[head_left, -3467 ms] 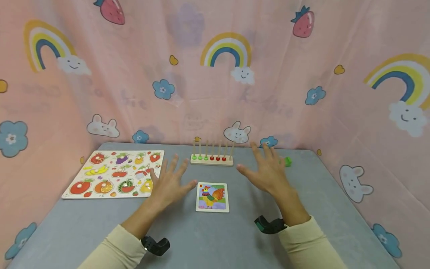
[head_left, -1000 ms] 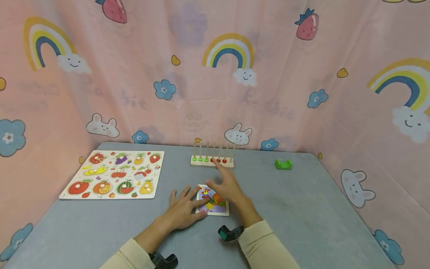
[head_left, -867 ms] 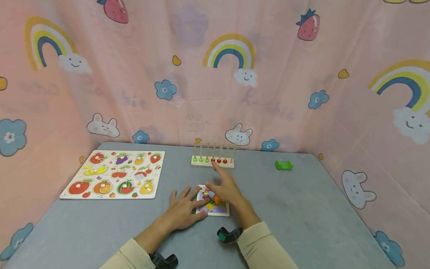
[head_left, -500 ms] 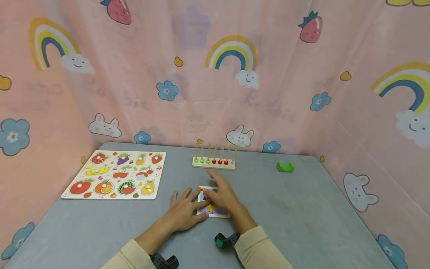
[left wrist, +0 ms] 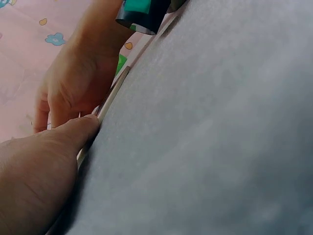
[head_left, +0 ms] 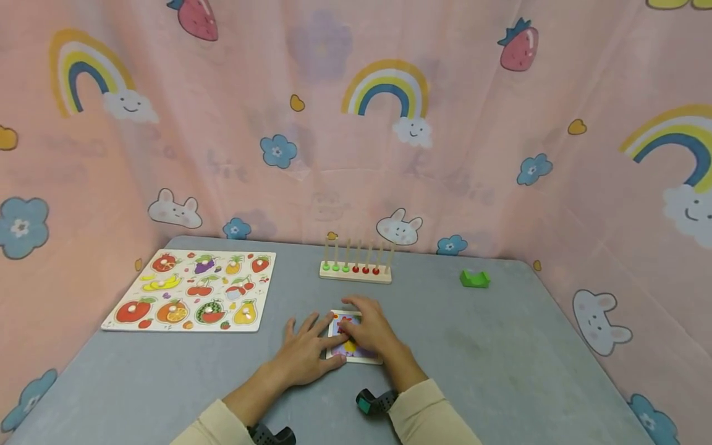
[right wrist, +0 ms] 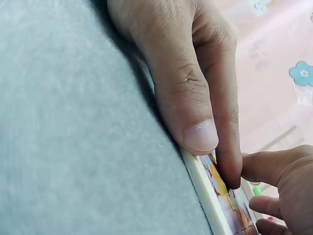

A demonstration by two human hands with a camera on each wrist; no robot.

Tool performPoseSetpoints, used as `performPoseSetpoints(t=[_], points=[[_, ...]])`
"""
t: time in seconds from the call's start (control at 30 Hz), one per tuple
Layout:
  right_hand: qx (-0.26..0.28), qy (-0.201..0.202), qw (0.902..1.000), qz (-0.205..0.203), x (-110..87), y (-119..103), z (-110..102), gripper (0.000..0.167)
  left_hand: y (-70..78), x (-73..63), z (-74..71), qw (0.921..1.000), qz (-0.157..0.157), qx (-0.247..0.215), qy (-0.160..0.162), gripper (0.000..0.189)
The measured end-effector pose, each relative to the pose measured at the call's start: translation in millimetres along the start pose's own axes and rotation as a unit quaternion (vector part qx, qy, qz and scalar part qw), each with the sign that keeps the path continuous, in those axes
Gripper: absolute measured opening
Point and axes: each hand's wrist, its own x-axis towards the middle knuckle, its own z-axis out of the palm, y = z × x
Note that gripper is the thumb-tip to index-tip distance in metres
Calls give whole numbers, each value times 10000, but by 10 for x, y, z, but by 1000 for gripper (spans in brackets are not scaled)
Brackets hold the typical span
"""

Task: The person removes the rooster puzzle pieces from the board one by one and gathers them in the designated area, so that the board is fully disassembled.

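A small square rooster puzzle (head_left: 356, 352) in a white frame lies flat on the grey table (head_left: 500, 358), near its middle. My left hand (head_left: 311, 343) lies flat beside it with straight fingers against its left edge; in the left wrist view the thumb (left wrist: 73, 137) touches the frame edge (left wrist: 110, 100). My right hand (head_left: 361, 324) covers the upper part of the puzzle with bent fingers. In the right wrist view its thumb (right wrist: 190, 107) presses the frame's side (right wrist: 208, 200) and a fingertip pushes down on the picture. Most of the picture is hidden.
A fruit peg puzzle board (head_left: 191, 289) lies at the left. A wooden bead rack (head_left: 356, 269) with green and red beads stands behind the hands. A green block (head_left: 474, 279) sits at the back right. Pink patterned curtains close three sides.
Both hands came in from spread positions to the rooster puzzle. Over the last second the right hand drew back and lowered onto it, fingers bending down. The left hand stayed at the left edge.
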Motion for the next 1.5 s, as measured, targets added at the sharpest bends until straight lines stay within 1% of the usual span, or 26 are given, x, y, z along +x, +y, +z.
performPoseSetpoints(t=[0.2, 0.33, 0.63, 0.77, 0.87, 1.1, 1.37, 1.5], points=[[-182, -67, 9998, -101, 28, 5, 6, 18, 5, -6, -23, 10000, -24, -33, 48, 47], [-398, -164, 9990, -103, 49, 7, 8, 11, -1, -7, -37, 10000, -14, -37, 46, 47], [-459, -268, 9986, -73, 63, 3, 4, 11, -11, 7, -25, 10000, -12, -29, 21, 47], [-439, -305, 9985, 72, 59, -15, 0, 10, -6, 8, -24, 10000, -17, -56, -3, 47], [-415, -272, 9986, 170, 55, -35, 0, 11, -3, 9, -25, 10000, -9, -96, -14, 48], [-292, -165, 9992, 227, 43, -64, 9, 14, -9, 4, -23, 9999, -2, -135, -10, 48], [-326, -216, 9988, 277, 34, -53, 18, 15, -11, -4, -16, 10000, -13, -86, -31, 48], [-291, -176, 9988, 347, 27, -41, 14, 15, -7, -10, -16, 10000, -4, -76, -27, 48]])
